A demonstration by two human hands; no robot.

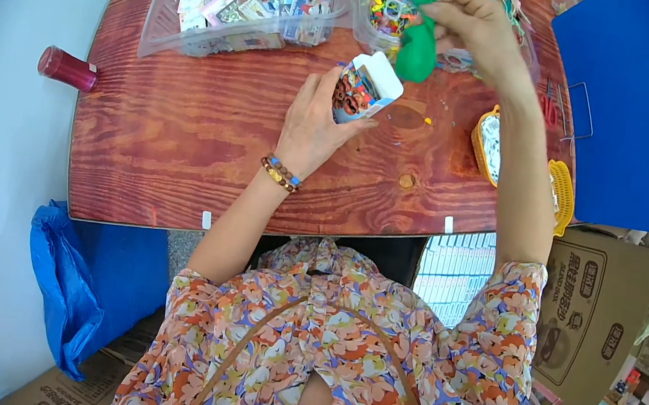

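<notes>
My left hand is closed around a small printed cardboard box, held tilted above the table. The box's white flap stands open, and part of its contents shows inside, too small to make out. Just above and right of the box, my right hand pinches a bright green soft-looking piece, narrow at the top and rounded below. It hangs from the fingertips beside the open flap, in front of a clear plastic bin of many-coloured small items.
Another clear bin at the far left holds flat printed packets. Yellow baskets sit under my right forearm, near red-handled scissors. A red cylindrical container lies by the left edge. Cardboard boxes stand at the lower right.
</notes>
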